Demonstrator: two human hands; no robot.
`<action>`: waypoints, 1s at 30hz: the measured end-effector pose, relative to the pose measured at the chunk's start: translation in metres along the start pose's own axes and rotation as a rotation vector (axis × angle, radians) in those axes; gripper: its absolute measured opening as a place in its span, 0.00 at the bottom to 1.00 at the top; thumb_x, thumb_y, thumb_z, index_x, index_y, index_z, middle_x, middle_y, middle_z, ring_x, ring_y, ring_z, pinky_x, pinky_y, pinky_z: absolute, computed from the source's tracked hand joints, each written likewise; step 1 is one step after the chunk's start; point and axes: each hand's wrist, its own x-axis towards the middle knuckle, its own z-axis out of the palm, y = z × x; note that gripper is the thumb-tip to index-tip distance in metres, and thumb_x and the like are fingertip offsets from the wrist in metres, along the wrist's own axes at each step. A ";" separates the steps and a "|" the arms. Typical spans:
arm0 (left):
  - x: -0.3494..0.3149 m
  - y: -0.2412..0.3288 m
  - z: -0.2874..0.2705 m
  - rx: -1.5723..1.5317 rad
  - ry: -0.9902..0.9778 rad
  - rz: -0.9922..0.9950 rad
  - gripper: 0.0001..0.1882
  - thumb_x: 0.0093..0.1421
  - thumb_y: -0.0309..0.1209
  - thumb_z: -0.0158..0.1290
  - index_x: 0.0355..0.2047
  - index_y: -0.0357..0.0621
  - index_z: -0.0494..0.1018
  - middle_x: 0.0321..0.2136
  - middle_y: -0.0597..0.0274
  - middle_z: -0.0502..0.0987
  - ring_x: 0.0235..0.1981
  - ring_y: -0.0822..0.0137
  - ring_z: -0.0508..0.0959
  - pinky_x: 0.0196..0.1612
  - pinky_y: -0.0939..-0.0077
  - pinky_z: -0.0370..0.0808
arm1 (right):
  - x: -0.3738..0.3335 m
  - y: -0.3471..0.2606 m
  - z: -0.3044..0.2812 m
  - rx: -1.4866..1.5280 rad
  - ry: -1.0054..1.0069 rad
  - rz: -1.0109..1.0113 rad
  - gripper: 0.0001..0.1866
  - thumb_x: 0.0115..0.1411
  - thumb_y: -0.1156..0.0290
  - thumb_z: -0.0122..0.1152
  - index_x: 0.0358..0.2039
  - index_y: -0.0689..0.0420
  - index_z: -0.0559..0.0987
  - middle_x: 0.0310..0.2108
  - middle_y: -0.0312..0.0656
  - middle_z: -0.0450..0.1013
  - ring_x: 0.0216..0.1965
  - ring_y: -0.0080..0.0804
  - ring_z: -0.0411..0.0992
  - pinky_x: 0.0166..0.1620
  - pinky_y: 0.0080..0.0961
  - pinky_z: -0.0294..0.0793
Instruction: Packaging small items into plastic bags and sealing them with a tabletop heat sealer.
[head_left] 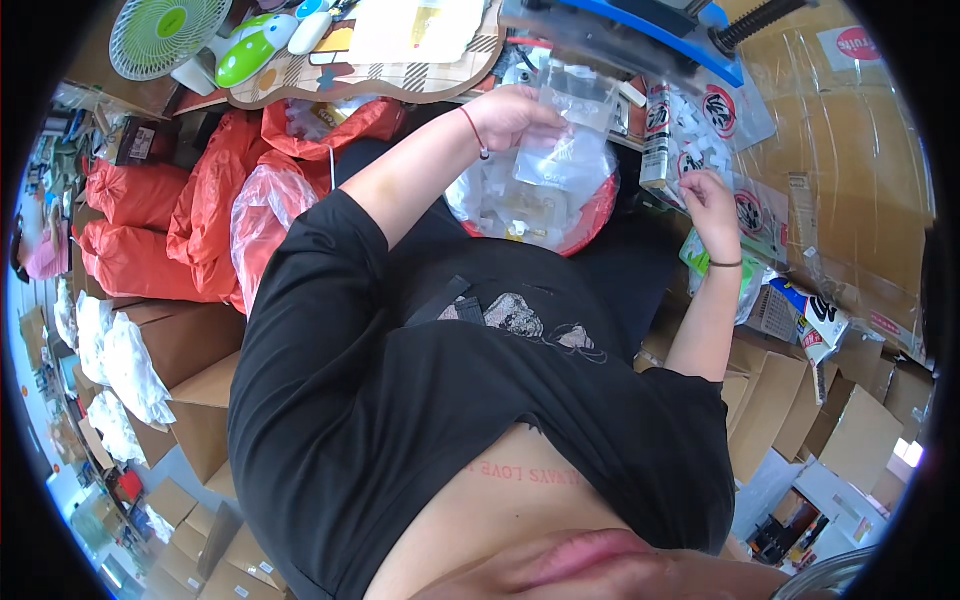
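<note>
Brown cardboard (850, 180) rises at two o'clock, beyond the right hand (710, 205), leaving it somewhat cramped: a hasty swing could bump it. Toward one o'clock, a red-rimmed basin (592, 232) holds clear packets. Above it, a clear bag (552, 170) is pinched in the left hand's (505, 118) grip; a loose pinch on slick film could drop it among those similar packets. At two o'clock, the right fingers curl beside small white parts (714, 152); I cannot tell whether that grip holds anything. Brushing the heap could scatter pieces.
</note>
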 end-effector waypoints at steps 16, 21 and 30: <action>-0.073 0.007 -0.102 1.396 0.635 0.855 0.21 0.60 0.41 0.60 0.48 0.42 0.74 0.30 0.55 0.79 0.33 0.58 0.79 0.38 0.73 0.73 | 0.001 -0.021 -0.018 0.088 -0.103 0.076 0.07 0.60 0.75 0.60 0.39 0.60 0.75 0.29 0.37 0.69 0.30 0.24 0.65 0.35 0.20 0.66; -0.066 -0.006 -0.064 0.730 0.372 0.456 0.15 0.59 0.40 0.62 0.35 0.40 0.80 0.23 0.65 0.76 0.24 0.75 0.73 0.30 0.78 0.70 | 0.013 -0.094 0.001 -0.100 0.196 -0.103 0.07 0.57 0.73 0.65 0.34 0.60 0.77 0.30 0.37 0.72 0.31 0.26 0.68 0.36 0.22 0.68; -0.068 -0.026 0.025 0.710 0.122 0.401 0.15 0.61 0.40 0.61 0.32 0.38 0.80 0.21 0.74 0.75 0.22 0.82 0.69 0.27 0.83 0.67 | 0.062 -0.166 0.052 0.273 0.207 -0.286 0.07 0.58 0.74 0.65 0.37 0.62 0.81 0.31 0.36 0.75 0.32 0.24 0.71 0.37 0.21 0.70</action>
